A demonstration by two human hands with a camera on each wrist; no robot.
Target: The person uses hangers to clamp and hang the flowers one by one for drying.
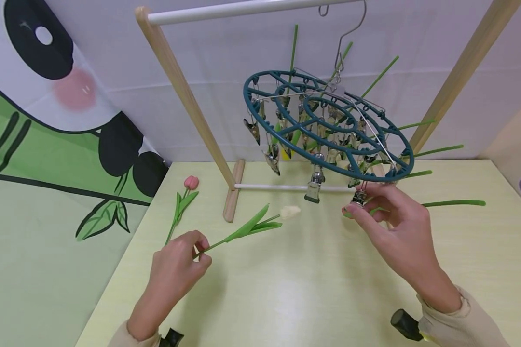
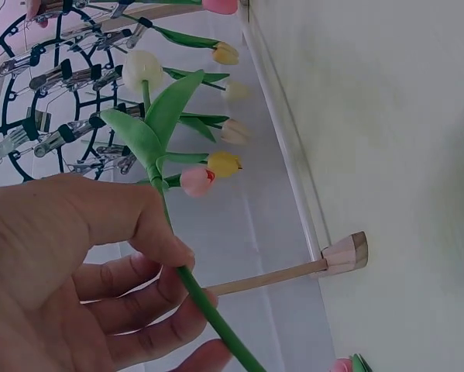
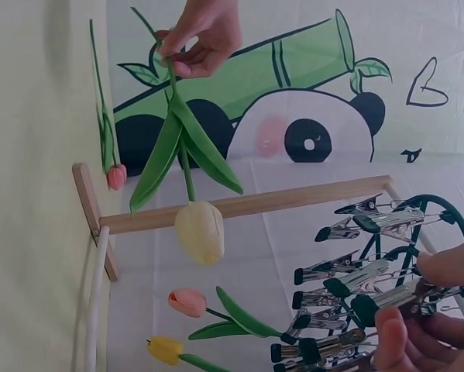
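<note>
Between the thumb and fingers of my left hand (image 1: 178, 262) is the green stem of an artificial white tulip (image 1: 290, 212), its bloom pointing toward the hanger. My right hand (image 1: 401, 236) pinches a metal clip (image 1: 358, 197) at the near right rim of a round teal clip hanger (image 1: 330, 166). The right wrist view shows the thumb and fingers on that clip (image 3: 386, 302); whether its jaws are apart is unclear. Other tulips hang heads down from the hanger, among them a yellow tulip (image 2: 225, 164) and a pink tulip (image 2: 195, 180).
A pink tulip (image 1: 191, 182) lies on the table at the left. The hanger hooks over the white top bar (image 1: 243, 7) of a wooden-legged stand, whose left foot (image 1: 233, 193) rests on the table. Green stems jut from the hanger's far and right sides. A panda-print cloth (image 1: 69, 159) hangs behind.
</note>
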